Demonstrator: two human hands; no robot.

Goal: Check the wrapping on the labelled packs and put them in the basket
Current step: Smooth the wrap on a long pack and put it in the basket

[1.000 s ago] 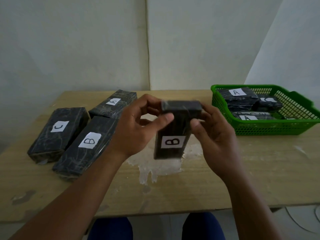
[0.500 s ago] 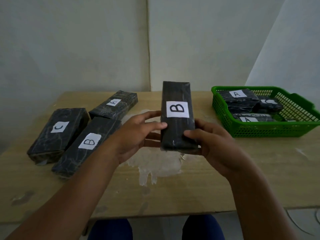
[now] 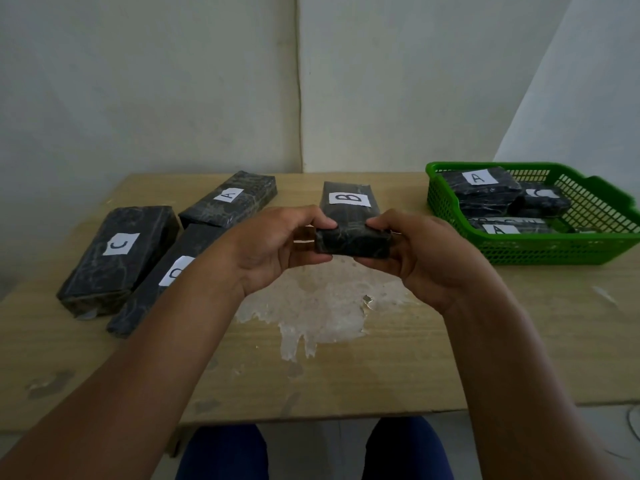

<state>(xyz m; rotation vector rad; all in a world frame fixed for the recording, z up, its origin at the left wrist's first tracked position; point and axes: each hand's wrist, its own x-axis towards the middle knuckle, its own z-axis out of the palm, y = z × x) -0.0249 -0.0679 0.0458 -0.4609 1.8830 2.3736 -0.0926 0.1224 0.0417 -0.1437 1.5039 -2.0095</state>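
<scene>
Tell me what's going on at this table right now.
A person is holding a black wrapped pack labelled B in both hands, left hand and right hand, gripping its near end above the wooden table. Three more packs, C, another B and A, lie on the table's left side. The green basket on the right holds at least three packs.

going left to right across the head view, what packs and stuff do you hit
C pack → A pack → left hand → held B pack → right hand → green basket
</scene>
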